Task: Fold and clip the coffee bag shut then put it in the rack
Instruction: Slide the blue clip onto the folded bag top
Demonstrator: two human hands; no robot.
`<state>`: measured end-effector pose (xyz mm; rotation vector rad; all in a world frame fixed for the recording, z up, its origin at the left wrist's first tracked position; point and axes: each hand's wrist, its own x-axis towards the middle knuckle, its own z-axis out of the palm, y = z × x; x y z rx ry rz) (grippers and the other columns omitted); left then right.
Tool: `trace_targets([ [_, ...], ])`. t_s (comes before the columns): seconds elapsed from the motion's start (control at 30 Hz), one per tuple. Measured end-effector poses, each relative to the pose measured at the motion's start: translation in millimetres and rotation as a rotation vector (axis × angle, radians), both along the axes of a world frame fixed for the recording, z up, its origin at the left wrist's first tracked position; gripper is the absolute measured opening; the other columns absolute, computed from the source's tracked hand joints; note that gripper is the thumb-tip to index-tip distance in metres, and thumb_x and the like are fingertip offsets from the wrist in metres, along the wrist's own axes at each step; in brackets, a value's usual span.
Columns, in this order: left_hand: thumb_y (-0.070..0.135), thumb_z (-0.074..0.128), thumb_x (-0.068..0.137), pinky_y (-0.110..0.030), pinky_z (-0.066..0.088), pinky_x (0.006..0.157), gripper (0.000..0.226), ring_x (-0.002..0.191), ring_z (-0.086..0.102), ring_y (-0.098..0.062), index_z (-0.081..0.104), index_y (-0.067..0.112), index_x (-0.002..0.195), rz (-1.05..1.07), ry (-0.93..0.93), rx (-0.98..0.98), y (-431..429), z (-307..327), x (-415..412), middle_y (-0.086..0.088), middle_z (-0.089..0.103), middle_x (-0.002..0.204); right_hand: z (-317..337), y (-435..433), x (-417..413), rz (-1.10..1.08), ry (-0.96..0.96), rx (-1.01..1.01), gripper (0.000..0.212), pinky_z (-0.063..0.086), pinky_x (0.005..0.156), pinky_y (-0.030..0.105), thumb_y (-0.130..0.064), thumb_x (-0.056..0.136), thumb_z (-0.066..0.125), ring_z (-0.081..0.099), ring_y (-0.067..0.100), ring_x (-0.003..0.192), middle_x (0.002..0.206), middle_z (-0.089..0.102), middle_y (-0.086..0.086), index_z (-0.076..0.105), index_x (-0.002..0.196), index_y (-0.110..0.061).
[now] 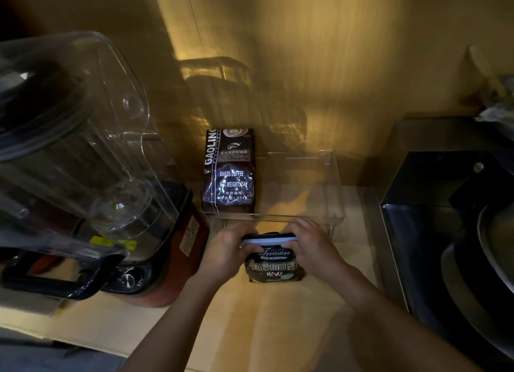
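Coffee bag (274, 264), folded, is gripped by the left hand (225, 250) and right hand (313, 246) at its clip (268, 239), just before the rack (332, 196), unplaced.

1. One view only: head cam, worn by the person, wide-angle w/ curved edges; no 2nd view, so nothing shared.
2. Looks fwd and steeply down onto the surface (278, 316), from above its near edge toward the wall at the far edge.
3. Close range: both forearms enter from the bottom of frame; left hand (226, 250) and right hand (311, 246) sit just below centre, approx on the view axis.
4. Clear rack (333, 193) lies just past the hands, mid-frame.
5. Blender (83, 154) at the surface's left side looms large, very near the lens; dark appliance (445, 232) fills the right side.
6. Dim, warm light; corners go dark.
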<state>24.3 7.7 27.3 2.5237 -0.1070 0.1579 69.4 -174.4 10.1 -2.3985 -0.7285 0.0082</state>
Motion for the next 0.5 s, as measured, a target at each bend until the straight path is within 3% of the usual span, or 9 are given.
trace_targets([
  [0.07, 0.018, 0.071, 0.076, -0.018, 0.039, 0.065, 0.019, 0.081, 0.052, -0.012, 0.063, 0.015, 0.093, 0.034, 0.005, -0.023, 6.6, -0.9, -2.1, 0.001, 0.061, 0.088, 0.6, -1.9, 1.1, 0.017, -0.004, -0.011, 0.018, 0.033, 0.091, 0.029, -0.012, 0.085, 0.058, 0.046, 0.022, 0.106, 0.107, 0.057, 0.009, 0.058, 0.101, -0.005],
  [0.27, 0.019, 0.072, 0.074, -0.026, 0.041, 0.066, 0.017, 0.079, 0.053, -0.014, 0.064, 0.013, 0.088, 0.096, -0.034, -0.044, 2.9, -6.5, -4.0, -0.002, 0.062, 0.085, 9.3, -0.9, 5.4, 0.043, -0.01, -0.088, 0.018, 0.038, 0.087, 0.032, -0.019, 0.086, 0.058, 0.046, 0.018, 0.101, 0.106, 0.057, 0.003, 0.057, 0.102, -0.013],
  [0.43, 0.019, 0.071, 0.075, -0.034, 0.046, 0.068, 0.016, 0.078, 0.055, -0.018, 0.064, 0.01, 0.086, 0.085, -0.081, -0.06, -6.9, -4.1, -6.2, -0.007, 0.064, 0.084, 11.6, 1.8, 6.5, 0.125, -0.073, -0.166, 0.02, 0.025, 0.077, 0.024, -0.025, 0.085, 0.058, 0.044, 0.018, 0.1, 0.104, 0.056, 0.002, 0.056, 0.102, -0.014],
  [0.5, 0.019, 0.071, 0.075, -0.033, 0.045, 0.068, 0.017, 0.078, 0.056, -0.018, 0.065, 0.009, 0.087, 0.063, -0.086, -0.08, -10.0, -3.1, -6.8, -0.007, 0.065, 0.084, 9.1, 1.3, 3.1, 0.099, -0.083, -0.139, 0.016, 0.03, 0.078, 0.026, -0.022, 0.085, 0.058, 0.046, 0.019, 0.099, 0.102, 0.058, 0.003, 0.057, 0.098, -0.012],
])
